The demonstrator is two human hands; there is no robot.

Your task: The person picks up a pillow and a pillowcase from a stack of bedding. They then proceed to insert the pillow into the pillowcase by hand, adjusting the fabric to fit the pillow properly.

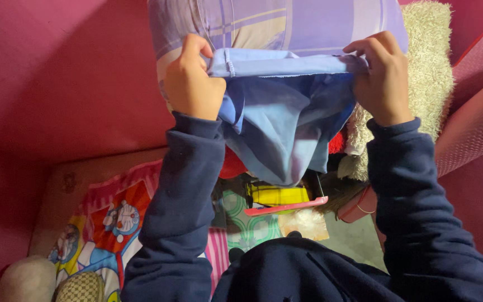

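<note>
The left hand [192,78] and the right hand [381,75] are each closed on the top hem of a blue cloth [286,123], stretching it taut between them. It hangs before a plaid pillow [286,25], above the bed's cartoon sheet [113,223].

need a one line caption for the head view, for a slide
Both hands, left hand and right hand, grip the hem of a blue cloth held up against a purple checked pillow.
</note>
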